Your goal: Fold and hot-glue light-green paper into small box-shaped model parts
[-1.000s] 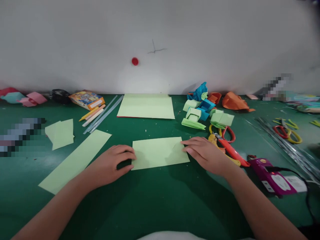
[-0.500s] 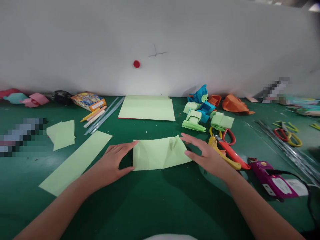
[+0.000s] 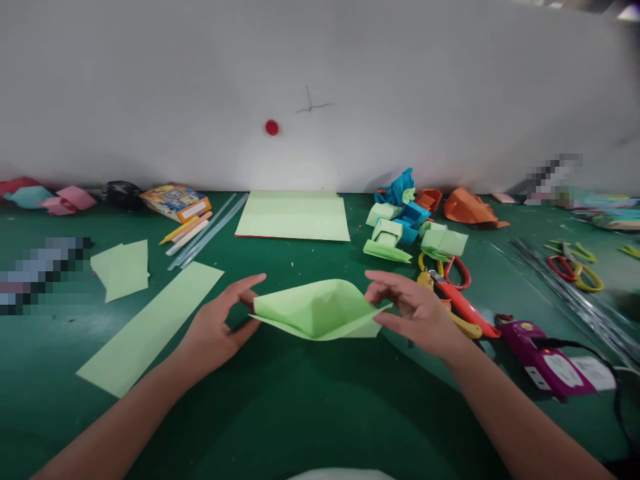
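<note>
A light green sheet of paper (image 3: 320, 310) is bowed into an open, boat-like shape above the table, its two long edges apart and a fold running along its lower middle. My left hand (image 3: 220, 320) grips its left end between thumb and fingers, while the index finger points away from it. The right end is pinched by my right hand (image 3: 413, 310), whose fingers curl behind the paper. A flat corner of green paper shows under the right half.
Left of me lie a long green strip (image 3: 150, 327), small green pieces (image 3: 127, 270), crayons (image 3: 187, 233) and a colourful box (image 3: 177, 202). Green sheets (image 3: 295, 217) are stacked ahead. To the right are folded papers (image 3: 387, 233), red-and-yellow pliers (image 3: 463, 307), scissors (image 3: 575, 270) and a purple corded device (image 3: 547, 360).
The green paper lay nearly flat and showed its broad face; now it is bowed open between my hands. My fingers have closed in on both ends.
</note>
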`<move>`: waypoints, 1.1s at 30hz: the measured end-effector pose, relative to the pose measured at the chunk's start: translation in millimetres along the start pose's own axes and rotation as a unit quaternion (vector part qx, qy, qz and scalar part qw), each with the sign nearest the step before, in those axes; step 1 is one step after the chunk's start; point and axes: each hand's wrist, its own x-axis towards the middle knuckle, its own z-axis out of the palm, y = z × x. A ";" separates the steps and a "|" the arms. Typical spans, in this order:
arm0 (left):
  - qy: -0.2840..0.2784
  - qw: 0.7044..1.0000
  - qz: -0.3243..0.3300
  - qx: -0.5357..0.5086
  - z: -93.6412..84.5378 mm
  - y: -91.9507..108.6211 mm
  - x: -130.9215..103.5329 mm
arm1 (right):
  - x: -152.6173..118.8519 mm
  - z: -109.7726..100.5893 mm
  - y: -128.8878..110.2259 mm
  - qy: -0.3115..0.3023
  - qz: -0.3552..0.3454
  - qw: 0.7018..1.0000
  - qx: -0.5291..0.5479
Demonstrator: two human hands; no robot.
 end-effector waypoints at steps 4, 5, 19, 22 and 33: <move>0.037 0.997 0.070 0.002 -2.9 -0.1 1.0 | -1.7 -3.3 -5.0 -0.066 -0.105 0.992 -0.023; 0.047 0.995 0.087 -0.001 -3.2 1.1 1.8 | -1.9 -4.4 -5.9 -0.084 -0.124 0.989 -0.002; 0.025 0.992 0.117 -0.029 2.8 4.8 1.1 | 3.9 15.4 8.1 -0.169 -0.023 0.915 -0.364; -0.002 0.991 0.111 -0.078 3.4 3.1 -0.1 | 5.8 23.2 11.9 -0.161 -0.065 0.920 -0.351; 0.228 0.889 0.375 0.129 -0.9 11.6 -12.9 | 8.6 20.3 4.3 0.102 0.110 0.983 -0.106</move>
